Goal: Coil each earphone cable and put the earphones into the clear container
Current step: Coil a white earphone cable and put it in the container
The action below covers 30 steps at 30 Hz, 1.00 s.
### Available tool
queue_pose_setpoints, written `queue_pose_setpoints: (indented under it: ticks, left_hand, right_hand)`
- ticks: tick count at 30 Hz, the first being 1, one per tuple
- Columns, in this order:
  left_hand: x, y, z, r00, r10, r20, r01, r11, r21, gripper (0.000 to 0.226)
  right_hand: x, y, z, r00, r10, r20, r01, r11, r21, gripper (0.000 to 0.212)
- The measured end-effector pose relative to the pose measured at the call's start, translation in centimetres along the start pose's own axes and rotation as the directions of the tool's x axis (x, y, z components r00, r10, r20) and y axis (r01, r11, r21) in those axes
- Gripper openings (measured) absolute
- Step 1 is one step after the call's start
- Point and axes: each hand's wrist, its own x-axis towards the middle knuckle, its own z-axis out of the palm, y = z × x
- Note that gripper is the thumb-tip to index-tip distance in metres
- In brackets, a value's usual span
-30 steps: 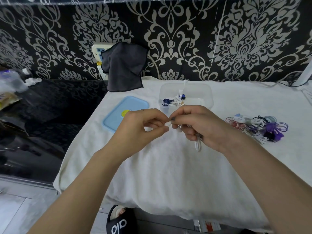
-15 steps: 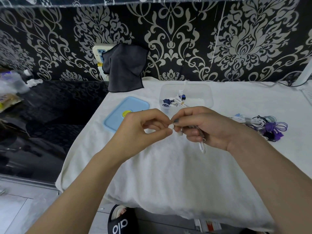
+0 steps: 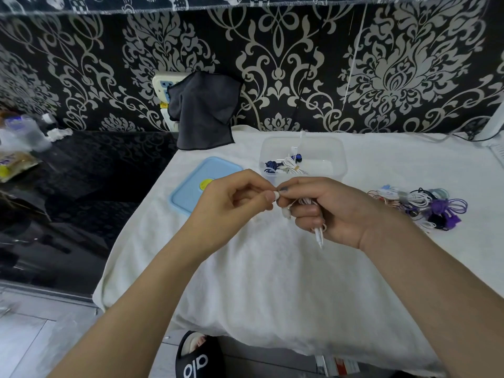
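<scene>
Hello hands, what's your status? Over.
Left hand pinching earbud. Right hand gripping coiled white earphones. Container open, path clear.

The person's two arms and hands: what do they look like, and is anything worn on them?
Both forearms are bare up to the frame's lower edge: no sleeves, watch or bracelet show. The left hand and the right hand wear no gloves, and no rings are visible. One nail on the right hand's fingers carries dark polish; a left thumbnail looks unpainted.

A black wall (image 3: 272,50) with silver damask pattern backs a table (image 3: 259,282) under white cloth, a glossy black counter (image 3: 81,186) at left, grey floor tiles (image 3: 32,345) below.
</scene>
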Motion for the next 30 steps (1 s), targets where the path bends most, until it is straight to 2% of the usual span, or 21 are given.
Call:
queue_pose_setpoints:
  ticks: [3,6,9,14,17,20,26,30]
  left_hand:
    - [0.2,0.0,0.1,1.0,0.006,0.001,-0.006,1.0,-0.008,0.005]
    - [0.3,0.0,0.1,1.0,0.026,-0.009,-0.026,1.0,0.003,0.023]
    - [0.4,-0.1,0.1,1.0,-0.028,-0.011,0.027,0.996,-0.084,0.031]
    - [0.2,-0.5,0.8,0.985,-0.131,0.116,0.139,0.988,-0.064,0.021]
    - [0.3,-0.6,1.3,0.973,-0.168,0.156,0.177,0.983,-0.047,0.025]
    - [0.5,-0.3,1.4,0.969,-0.202,0.141,0.211,0.976,-0.051,0.029]
    - [0.8,-0.2,1.2,0.975,-0.215,0.058,0.218,0.974,-0.052,0.019]
    - [1.0,-0.6,0.6,0.979,-0.201,0.026,0.2,0.98,0.015,0.012]
  right_hand:
    - [0.0,0.1,0.1,1.0,0.018,-0.012,-0.017,0.998,0.065,0.018]
    - [0.1,0.2,0.1,0.999,0.039,-0.016,-0.036,0.99,0.134,0.017]
    - [0.2,0.1,0.1,0.999,0.051,-0.001,-0.05,0.985,0.167,0.023]
    - [0.3,0.2,0.0,0.998,0.058,-0.009,-0.055,0.976,0.209,0.015]
    - [0.4,0.3,0.0,0.998,0.058,-0.01,-0.053,0.963,0.263,0.009]
    - [0.5,0.5,0.1,0.998,0.054,-0.033,-0.041,0.945,0.326,0.008]
    - [1.3,1.4,1.0,0.991,0.013,-0.133,0.045,0.903,0.428,0.008]
    - [1.7,1.8,1.2,0.98,-0.048,-0.192,0.109,0.941,0.321,0.018]
